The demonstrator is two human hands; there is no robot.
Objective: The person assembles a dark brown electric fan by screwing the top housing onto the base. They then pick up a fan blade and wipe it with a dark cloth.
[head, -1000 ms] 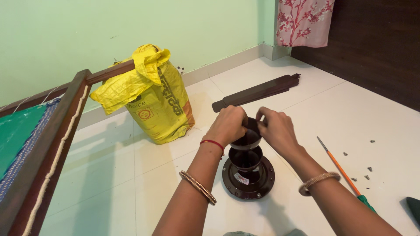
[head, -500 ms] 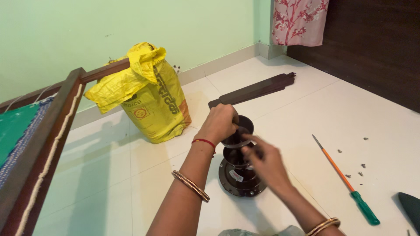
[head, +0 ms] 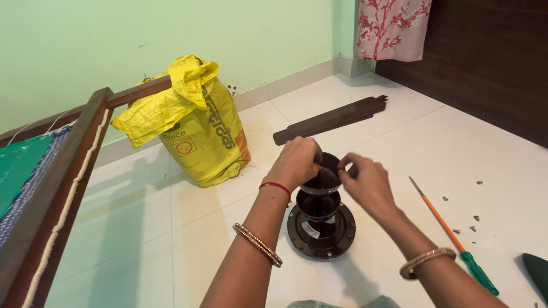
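Fan motor (head: 321, 219), dark brown, glossy, upright

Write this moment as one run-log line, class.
left hand: grips top cup | right hand: at cup rim | brown fan motor: on floor | screwdriver: lying right

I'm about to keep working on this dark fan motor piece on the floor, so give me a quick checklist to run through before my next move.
1. Left hand grips the top cup: ok.
2. Right hand on the cup's rim: ok.
3. Motor base flat on the floor: ok.
4. Screwdriver lying near the right hand: ok.
5. Loose screws all there: cannot tell.
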